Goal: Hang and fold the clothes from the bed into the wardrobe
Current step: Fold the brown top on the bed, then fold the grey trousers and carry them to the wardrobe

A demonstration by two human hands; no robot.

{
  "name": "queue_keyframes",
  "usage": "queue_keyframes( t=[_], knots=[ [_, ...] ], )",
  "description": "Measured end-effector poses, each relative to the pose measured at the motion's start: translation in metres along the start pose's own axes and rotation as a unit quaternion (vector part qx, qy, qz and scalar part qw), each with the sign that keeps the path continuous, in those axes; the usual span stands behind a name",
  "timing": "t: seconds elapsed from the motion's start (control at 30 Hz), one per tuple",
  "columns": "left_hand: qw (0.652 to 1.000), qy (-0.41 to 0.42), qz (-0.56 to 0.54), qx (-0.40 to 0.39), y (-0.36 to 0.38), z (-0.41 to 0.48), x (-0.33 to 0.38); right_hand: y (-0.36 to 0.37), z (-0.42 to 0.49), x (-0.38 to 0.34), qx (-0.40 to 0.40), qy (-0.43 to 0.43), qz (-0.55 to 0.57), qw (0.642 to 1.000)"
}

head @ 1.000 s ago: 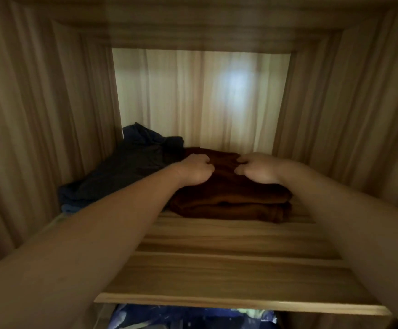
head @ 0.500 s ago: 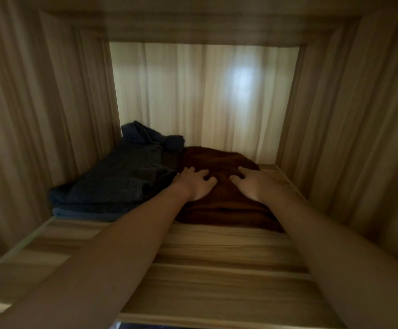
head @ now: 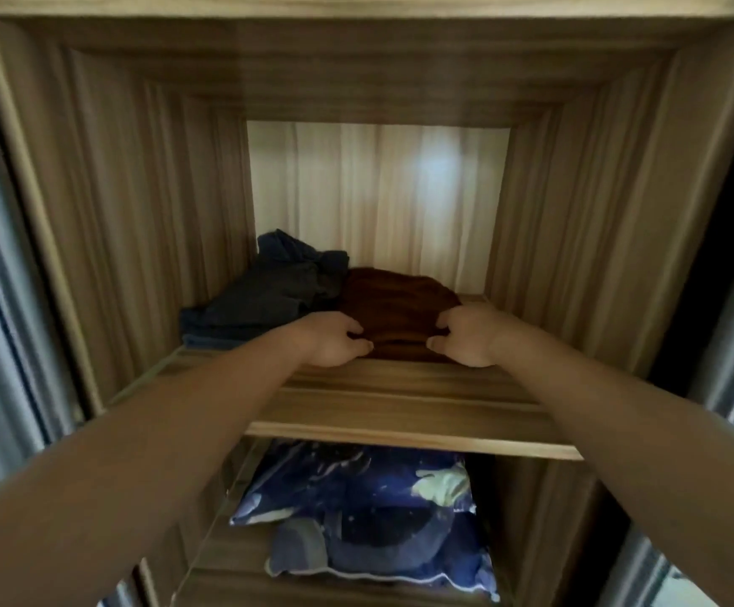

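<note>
A folded brown garment (head: 396, 300) lies at the back right of a wooden wardrobe shelf (head: 400, 396). Beside it on the left sits a pile of dark blue clothes (head: 269, 300), touching it. My left hand (head: 334, 341) grips the garment's front left edge, fingers on top and thumb below. At the front right edge my right hand (head: 466, 337) holds it the same way, fingers curled over the fold. Both arms reach into the compartment from below.
The front half of the shelf is bare wood. Wooden side walls (head: 137, 238) close in the compartment left and right, with a pale back panel (head: 378, 190) behind. On the lower shelf lies a blue patterned pillow or bedding pack (head: 365, 510).
My hands slid from lying flat on top of the brown garment to its front edge and curled round it. My head pulled back, bringing the lower shelf into sight.
</note>
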State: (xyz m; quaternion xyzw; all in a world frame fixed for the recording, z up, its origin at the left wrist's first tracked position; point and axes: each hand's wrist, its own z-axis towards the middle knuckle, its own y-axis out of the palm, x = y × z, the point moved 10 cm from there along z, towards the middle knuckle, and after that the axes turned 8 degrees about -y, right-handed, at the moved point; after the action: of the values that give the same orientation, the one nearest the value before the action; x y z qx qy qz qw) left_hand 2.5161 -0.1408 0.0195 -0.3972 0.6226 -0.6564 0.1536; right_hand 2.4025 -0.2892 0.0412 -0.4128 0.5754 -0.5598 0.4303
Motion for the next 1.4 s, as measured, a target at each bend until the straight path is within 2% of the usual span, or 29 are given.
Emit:
queue_keyframes(
  t=[0.27, 0.53, 0.63, 0.87, 1.03, 1.17, 1.4],
  knots=[
    [0.999, -0.019, 0.016, 0.042, -0.019, -0.116, -0.013, -0.025, -0.107, -0.035, 0.047, -0.043, -0.008, 0.998],
    [0.991, -0.038, 0.039, 0.119, 0.018, -0.203, -0.045, 0.021, -0.177, -0.056, 0.071, -0.068, -0.004, 0.995],
    [0.992, -0.073, 0.038, 0.101, 0.047, -0.218, -0.06, 0.046, -0.193, -0.058, 0.068, -0.067, 0.012, 0.995],
    [0.996, -0.068, 0.06, 0.019, 0.146, -0.217, -0.064, 0.136, -0.222, -0.038, -0.014, -0.032, 0.043, 0.998],
    [0.996, -0.02, 0.084, -0.015, 0.219, -0.2, -0.014, 0.202, -0.268, 0.009, -0.063, 0.068, 0.095, 0.991],
    [0.992, 0.017, 0.088, -0.087, 0.28, -0.174, 0.032, 0.233, -0.323, 0.07, -0.086, 0.181, 0.11, 0.973],
    [0.958, 0.195, 0.12, -0.171, 0.387, -0.174, 0.167, 0.284, -0.443, 0.154, -0.109, 0.366, 0.152, 0.912]
  ],
)
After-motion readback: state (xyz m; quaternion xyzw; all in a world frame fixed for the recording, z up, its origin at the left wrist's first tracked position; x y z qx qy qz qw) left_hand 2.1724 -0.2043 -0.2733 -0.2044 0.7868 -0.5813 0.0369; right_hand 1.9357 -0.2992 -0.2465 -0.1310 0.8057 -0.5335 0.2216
